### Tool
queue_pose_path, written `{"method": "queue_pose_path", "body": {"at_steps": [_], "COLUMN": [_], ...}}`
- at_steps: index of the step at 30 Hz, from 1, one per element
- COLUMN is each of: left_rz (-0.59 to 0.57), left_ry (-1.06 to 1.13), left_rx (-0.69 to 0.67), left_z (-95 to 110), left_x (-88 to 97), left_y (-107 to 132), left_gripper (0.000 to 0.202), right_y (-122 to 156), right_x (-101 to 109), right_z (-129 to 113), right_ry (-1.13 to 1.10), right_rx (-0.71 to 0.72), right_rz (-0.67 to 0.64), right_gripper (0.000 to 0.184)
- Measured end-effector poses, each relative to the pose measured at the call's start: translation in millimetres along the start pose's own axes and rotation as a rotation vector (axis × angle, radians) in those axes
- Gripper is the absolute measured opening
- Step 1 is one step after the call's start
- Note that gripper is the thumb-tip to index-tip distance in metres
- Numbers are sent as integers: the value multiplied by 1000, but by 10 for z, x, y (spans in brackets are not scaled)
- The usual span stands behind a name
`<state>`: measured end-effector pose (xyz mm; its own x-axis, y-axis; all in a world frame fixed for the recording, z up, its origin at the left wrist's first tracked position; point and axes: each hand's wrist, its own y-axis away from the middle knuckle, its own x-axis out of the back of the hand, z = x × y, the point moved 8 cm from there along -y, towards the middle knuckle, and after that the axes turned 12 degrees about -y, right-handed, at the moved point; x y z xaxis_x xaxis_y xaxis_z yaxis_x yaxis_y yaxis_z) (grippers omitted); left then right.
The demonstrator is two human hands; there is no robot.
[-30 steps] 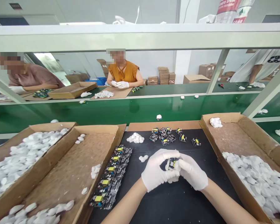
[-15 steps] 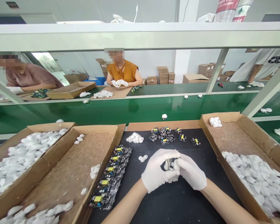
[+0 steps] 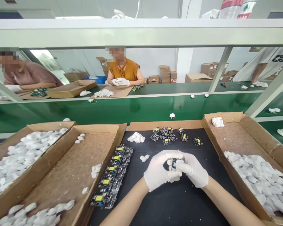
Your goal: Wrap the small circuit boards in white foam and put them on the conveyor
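Between my gloved fingers, above the black mat [image 3: 160,204], is a small circuit board [image 3: 174,164], mostly hidden by the gloves. My left hand [image 3: 159,171] closes round its left side, thumb below and fingers above. My right hand [image 3: 194,169] pinches it from the right, its thumb and fingers pressed on the board's face. Something white shows at the board, but I cannot tell it from the glove fingertips. Beyond my hands lies a cluster of small circuit boards [image 3: 166,133] with yellow parts. White putty-like lumps [image 3: 136,137] sit in a pile to their left, and a small clump [image 3: 144,158] is closer.
A panel of joined circuit boards [image 3: 112,175] lies at the mat's left. Cardboard trays with white lumps flank me, one on the right [image 3: 226,168] and others on the left [image 3: 89,135]. Behind runs a green conveyor [image 3: 141,108] carrying small pieces. Co-workers sit and stand across it.
The board between my hands has turned, so its face shows more now. My right thumb has shifted across it. Pieces on the conveyor have moved right.
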<state>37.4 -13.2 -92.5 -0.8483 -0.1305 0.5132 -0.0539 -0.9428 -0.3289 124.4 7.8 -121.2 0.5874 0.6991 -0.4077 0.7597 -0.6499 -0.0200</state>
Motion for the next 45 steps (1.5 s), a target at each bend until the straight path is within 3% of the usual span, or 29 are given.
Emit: {"method": "queue_pose_path", "body": {"at_steps": [6, 10, 22, 29, 33, 36, 45], "left_rz": [105, 122, 68, 27, 71, 120, 41], "left_ry": [-217, -238, -229, 3, 204, 207, 307], "left_rx": [-171, -169, -188, -100, -45, -47, -51], "left_z": [72, 81, 136, 68, -20, -45, -64], "left_x": [19, 1, 35, -5, 23, 53, -18], "left_y": [26, 40, 38, 47, 40, 30, 29], "left_gripper": [43, 46, 42, 41, 52, 49, 52], "right_y": [-7, 0, -11, -8, -7, -9, 2], "right_x": [6, 39, -54, -23, -18, -25, -33], "right_z": [20, 18, -130, -126, -15, 45, -45], "right_ry": [-147, -52, 107, 37, -131, -258, -121], "right_rx": [14, 16, 28, 34, -18, -65, -26], "right_rz": [43, 82, 30, 28, -1, -8, -6], "right_gripper": [24, 18, 31, 37, 42, 42, 40]}}
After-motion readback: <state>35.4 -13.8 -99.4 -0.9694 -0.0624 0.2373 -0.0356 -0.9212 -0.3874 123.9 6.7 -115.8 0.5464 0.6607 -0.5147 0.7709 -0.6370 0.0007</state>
